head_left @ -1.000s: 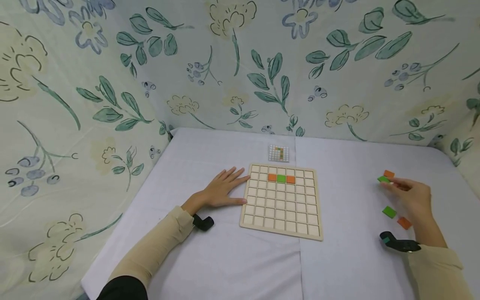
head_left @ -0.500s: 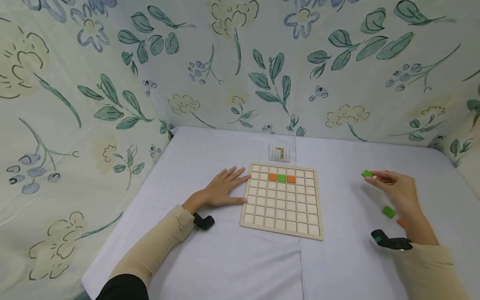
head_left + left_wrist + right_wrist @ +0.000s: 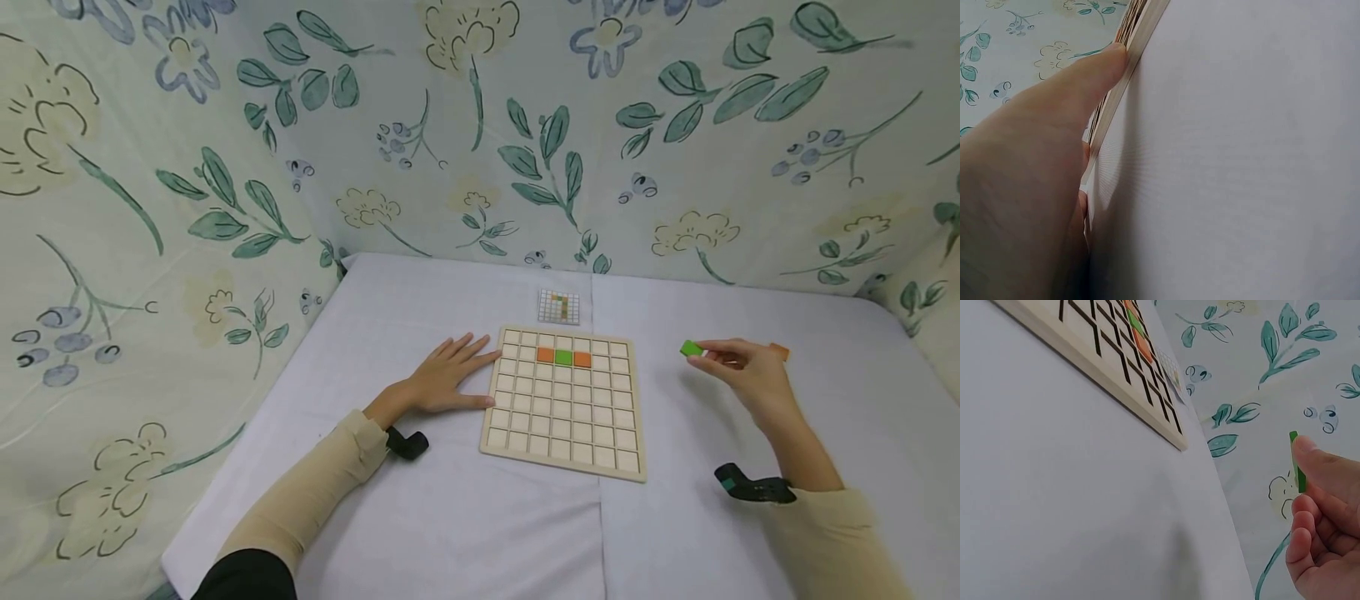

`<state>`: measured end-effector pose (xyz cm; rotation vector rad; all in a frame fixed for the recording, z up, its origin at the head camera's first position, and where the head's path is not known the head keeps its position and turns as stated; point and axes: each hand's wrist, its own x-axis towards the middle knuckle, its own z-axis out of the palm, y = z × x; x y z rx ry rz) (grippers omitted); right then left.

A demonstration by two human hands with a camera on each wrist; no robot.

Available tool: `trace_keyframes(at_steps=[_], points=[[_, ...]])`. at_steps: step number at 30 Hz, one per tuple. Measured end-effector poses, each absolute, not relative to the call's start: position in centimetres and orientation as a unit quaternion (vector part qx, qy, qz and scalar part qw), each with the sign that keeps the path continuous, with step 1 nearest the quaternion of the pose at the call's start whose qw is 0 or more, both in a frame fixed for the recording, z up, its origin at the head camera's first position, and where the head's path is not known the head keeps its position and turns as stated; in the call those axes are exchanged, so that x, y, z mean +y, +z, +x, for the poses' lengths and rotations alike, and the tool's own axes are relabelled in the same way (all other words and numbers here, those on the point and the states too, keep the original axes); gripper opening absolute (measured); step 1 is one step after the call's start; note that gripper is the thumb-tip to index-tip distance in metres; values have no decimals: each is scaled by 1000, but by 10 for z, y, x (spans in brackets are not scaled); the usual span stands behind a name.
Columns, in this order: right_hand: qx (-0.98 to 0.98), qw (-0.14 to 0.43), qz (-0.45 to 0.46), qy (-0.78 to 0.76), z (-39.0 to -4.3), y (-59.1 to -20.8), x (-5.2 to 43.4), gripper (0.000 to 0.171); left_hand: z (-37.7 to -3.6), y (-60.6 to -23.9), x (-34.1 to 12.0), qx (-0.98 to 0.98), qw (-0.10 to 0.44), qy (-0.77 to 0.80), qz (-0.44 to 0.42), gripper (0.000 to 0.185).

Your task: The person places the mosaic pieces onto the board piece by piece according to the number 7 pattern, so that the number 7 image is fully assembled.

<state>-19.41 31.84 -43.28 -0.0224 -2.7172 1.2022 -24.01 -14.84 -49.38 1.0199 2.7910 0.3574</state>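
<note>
My right hand (image 3: 750,379) pinches a green square tile (image 3: 691,348) between thumb and fingertips, to the right of the wooden grid board (image 3: 561,467). Seen edge-on in the right wrist view, the same green tile (image 3: 1298,464) stands out past the thumb. An orange, a green and another orange tile (image 3: 581,359) sit side by side in a row near the board's far edge. My left hand (image 3: 448,377) lies spread on the cloth, its thumb and a fingertip touching the board's left edge. In the left wrist view the thumb (image 3: 1100,65) rests against the wooden rim (image 3: 1124,81).
A small card with a printed coloured grid (image 3: 558,307) lies just beyond the board. Behind the right hand, part of an orange tile (image 3: 780,352) shows on the white cloth (image 3: 420,533). A floral curtain (image 3: 480,167) rises at the back and left.
My right hand has lifted the green tile off the cloth and carried it left toward the board. The loose tiles nearer me are now hidden behind the right arm. My left hand stays put.
</note>
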Motion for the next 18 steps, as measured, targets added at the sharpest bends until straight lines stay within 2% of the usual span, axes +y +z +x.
trace_keyframes(at_steps=[6, 12, 18], points=[[-902, 81, 16, 423, -195, -435, 298, 46, -240, -495, -148, 930, 73, 113, 342, 88], [-877, 87, 45, 471, -200, -444, 278, 37, -240, -494, -147, 931, 71, 113, 340, 88], [-886, 79, 70, 452, -204, -447, 259, 32, -240, -494, -148, 931, 70, 110, 341, 88]])
